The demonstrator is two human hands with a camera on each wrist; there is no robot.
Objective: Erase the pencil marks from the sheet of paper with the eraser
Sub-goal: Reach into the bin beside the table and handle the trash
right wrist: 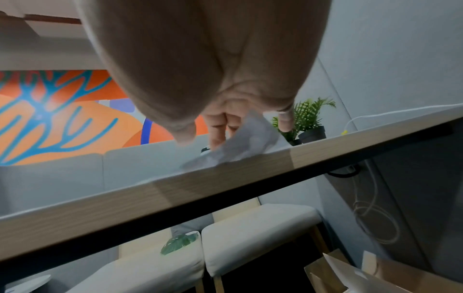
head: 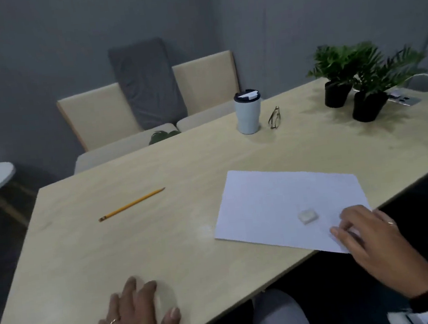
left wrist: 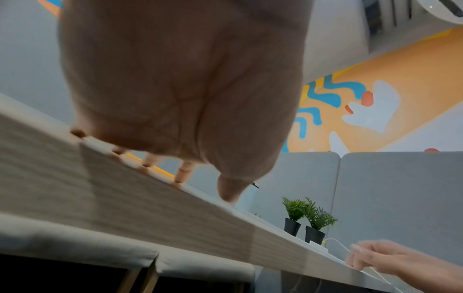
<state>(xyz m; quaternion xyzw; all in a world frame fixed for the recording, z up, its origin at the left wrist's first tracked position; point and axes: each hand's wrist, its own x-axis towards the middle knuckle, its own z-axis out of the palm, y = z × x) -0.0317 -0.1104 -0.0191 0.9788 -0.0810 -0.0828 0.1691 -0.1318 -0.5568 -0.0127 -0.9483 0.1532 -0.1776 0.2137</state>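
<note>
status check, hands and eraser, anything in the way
Left hand open, flat on table. Right hand open, fingers on sheet of paper corner. Eraser lies free on sheet. Nothing blocking.

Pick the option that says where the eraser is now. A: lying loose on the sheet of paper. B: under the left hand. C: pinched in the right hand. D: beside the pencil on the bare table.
A: the eraser lies on the sheet of paper, untouched by either hand.

eraser (head: 308,216) on sheet of paper (head: 286,207), pencil (head: 131,204) well left, tumbler (head: 247,112) and glasses (head: 274,118) behind
</note>
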